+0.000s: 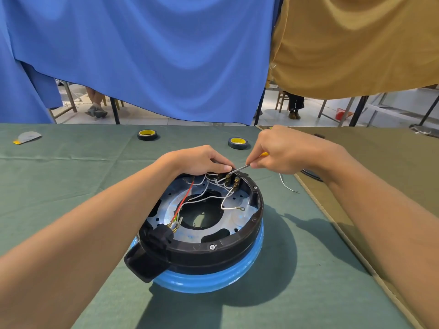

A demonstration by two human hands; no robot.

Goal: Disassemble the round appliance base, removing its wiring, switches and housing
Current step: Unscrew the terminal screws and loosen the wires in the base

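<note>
One round appliance base (209, 251), open side up, at the centre of the table (71, 176); its black handle points to 7 o'clock; switches (231, 180) sit at its 12 o'clock rim. Two tape rolls (147, 134) (238, 142) lie beyond, at 11 and 1 o'clock; one loose wire (287, 186) at 2 o'clock. Left hand (202, 161), fingers curled, grips the far rim; right hand (280, 150) pinches one screwdriver (238, 168), long axis from 2 to 8 o'clock, tip on the switches.
</note>
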